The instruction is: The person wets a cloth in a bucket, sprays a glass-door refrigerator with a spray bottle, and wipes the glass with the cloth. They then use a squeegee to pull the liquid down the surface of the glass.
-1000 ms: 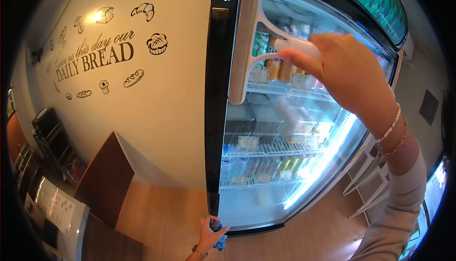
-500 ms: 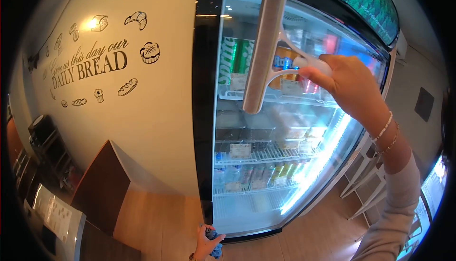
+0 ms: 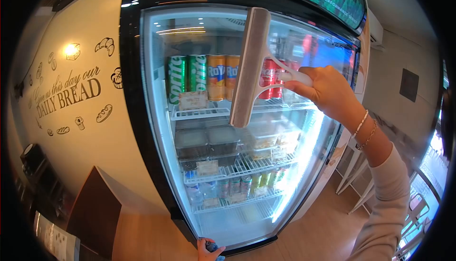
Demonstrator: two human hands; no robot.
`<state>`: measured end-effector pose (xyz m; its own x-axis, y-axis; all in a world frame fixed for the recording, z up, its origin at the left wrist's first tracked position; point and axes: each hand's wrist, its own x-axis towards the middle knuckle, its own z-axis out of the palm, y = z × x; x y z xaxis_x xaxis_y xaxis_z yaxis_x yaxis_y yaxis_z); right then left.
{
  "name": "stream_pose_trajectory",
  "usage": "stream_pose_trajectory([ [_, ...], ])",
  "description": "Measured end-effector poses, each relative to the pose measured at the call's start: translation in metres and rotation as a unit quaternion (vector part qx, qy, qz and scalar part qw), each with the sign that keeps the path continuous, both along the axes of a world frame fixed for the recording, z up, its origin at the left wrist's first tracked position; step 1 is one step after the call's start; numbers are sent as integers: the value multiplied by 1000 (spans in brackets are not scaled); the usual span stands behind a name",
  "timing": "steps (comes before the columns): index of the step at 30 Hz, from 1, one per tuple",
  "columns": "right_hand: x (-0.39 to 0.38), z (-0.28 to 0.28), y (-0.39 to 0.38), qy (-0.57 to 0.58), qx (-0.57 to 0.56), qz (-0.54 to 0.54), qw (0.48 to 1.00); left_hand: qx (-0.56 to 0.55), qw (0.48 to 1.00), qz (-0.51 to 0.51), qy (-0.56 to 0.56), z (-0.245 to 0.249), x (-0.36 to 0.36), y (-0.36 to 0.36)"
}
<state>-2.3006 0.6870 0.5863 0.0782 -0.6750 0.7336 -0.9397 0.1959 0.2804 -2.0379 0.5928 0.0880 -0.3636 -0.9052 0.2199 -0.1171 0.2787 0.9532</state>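
Note:
My right hand [image 3: 327, 92] is closed around the white handle of a window squeegee [image 3: 250, 66]. Its long, fabric-faced head stands nearly upright, tilted slightly, in front of the glass door of a drinks fridge [image 3: 159, 180]. Low at the bottom edge, my left hand [image 3: 205, 251] grips a bunched blue-grey cloth [image 3: 211, 247] near the fridge's lower corner. Behind the glass are green Sprite cans [image 3: 197, 73], orange cans [image 3: 216, 78] and red cans [image 3: 272, 78] on the top shelf. Plastic food tubs [image 3: 192, 142] fill the shelf below, with small drinks lower down.
To the left is a cream wall [image 3: 128, 166] with bread drawings and lettering. A brown panel [image 3: 92, 213] stands on the wood floor [image 3: 140, 235] in front of it. White-legged stools [image 3: 354, 171] are at the right, behind my right arm.
My view has swung left and come to show more of the fridge, which sits further left in the picture. Both hands keep their hold on the squeegee and the cloth.

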Motion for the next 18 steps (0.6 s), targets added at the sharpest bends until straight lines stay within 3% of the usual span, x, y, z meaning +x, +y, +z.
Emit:
stream_pose_trajectory([
  [10,-100,-12,46,-137,-22,-26,990,32,995,-98,-6,-10,-54,10],
  [13,-130,-21,61,-159,-63,8,985,221,968,-119,13,34,-72,31],
  [18,-176,-29,90,-200,-79,-41,976,96,983,-159,0,6,-98,37],
])
